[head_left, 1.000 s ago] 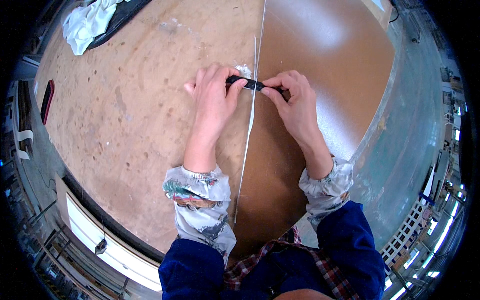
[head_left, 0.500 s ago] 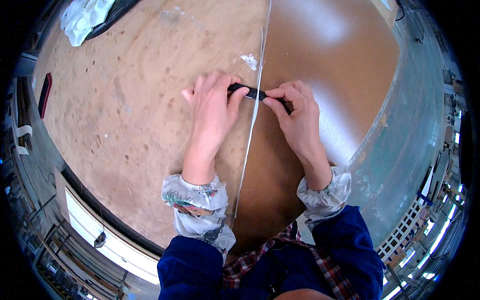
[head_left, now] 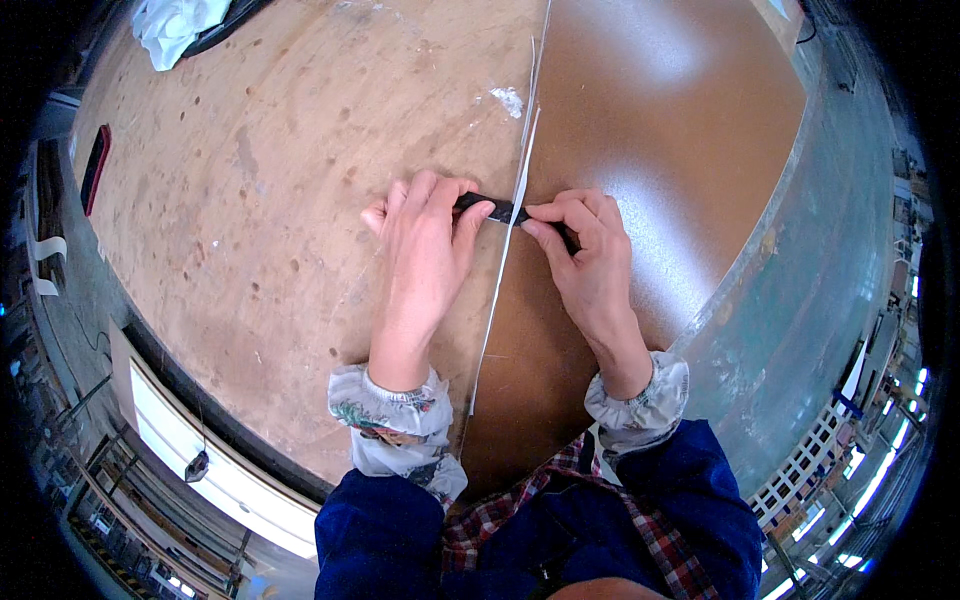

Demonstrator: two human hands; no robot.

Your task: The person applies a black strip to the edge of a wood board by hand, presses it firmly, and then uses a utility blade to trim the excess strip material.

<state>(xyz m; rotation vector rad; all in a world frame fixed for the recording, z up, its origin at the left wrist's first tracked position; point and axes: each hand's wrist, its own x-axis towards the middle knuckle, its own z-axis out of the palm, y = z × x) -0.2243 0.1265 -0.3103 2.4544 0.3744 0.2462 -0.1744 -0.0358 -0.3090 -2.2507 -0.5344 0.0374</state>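
Note:
A black bar-shaped tool [head_left: 492, 210] lies crosswise over the long straight edge between a stained light wooden board [head_left: 250, 220] and a glossy brown sheet [head_left: 680, 120]. My left hand [head_left: 425, 240] grips its left end, thumb pressed along it. My right hand [head_left: 580, 260] pinches its right end with thumb and forefinger. A thin white strip [head_left: 494, 310] runs along that edge, passing at the tool and trailing toward me as a loose narrow sliver. A small white smudge [head_left: 507, 98] marks the board just beyond my hands.
A crumpled white cloth [head_left: 175, 25] sits on a dark item at the upper left. A red-and-black bar [head_left: 97, 168] rests at the board's left edge. A greenish surface [head_left: 800, 290] borders the brown sheet on the right. A white grid [head_left: 800, 460] shows at lower right.
Both hands and the black tool have moved steadily down the edge toward my body. The loose white strip now reaches higher up beside the seam. The grip looks the same.

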